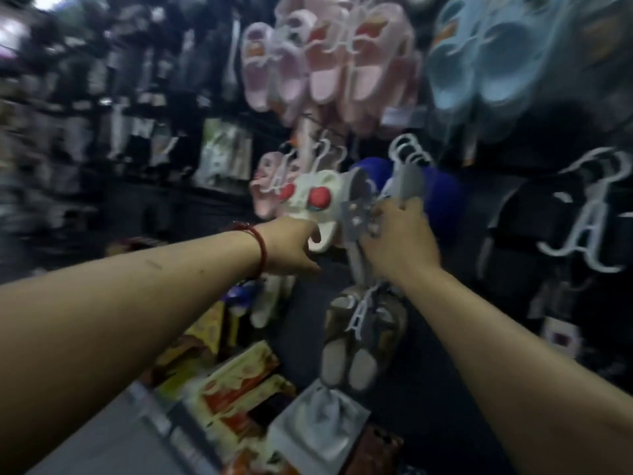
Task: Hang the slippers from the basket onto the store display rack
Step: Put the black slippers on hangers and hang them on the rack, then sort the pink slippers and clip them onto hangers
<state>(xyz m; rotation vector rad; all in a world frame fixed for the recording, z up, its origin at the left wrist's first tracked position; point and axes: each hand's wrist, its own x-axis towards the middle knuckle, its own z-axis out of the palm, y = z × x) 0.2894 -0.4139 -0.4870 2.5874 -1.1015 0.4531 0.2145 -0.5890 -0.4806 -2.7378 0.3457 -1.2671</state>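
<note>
Gripping white strawberry slippers (pixel 310 200) from below, left hand (pixel 291 246) fingers curl; right hand (pixel 400 241) pinches the grey hanger (pixel 354 214), which may slip beside blue slippers (pixel 442 204).

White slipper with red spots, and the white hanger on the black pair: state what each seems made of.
White slipper: probably moulded foam or rubbery plastic. It looks thick, smooth and matte with no weave visible, though blur limits certainty. White hanger: likely rigid plastic, being thin, evenly white, with moulded curved hooks.
</note>
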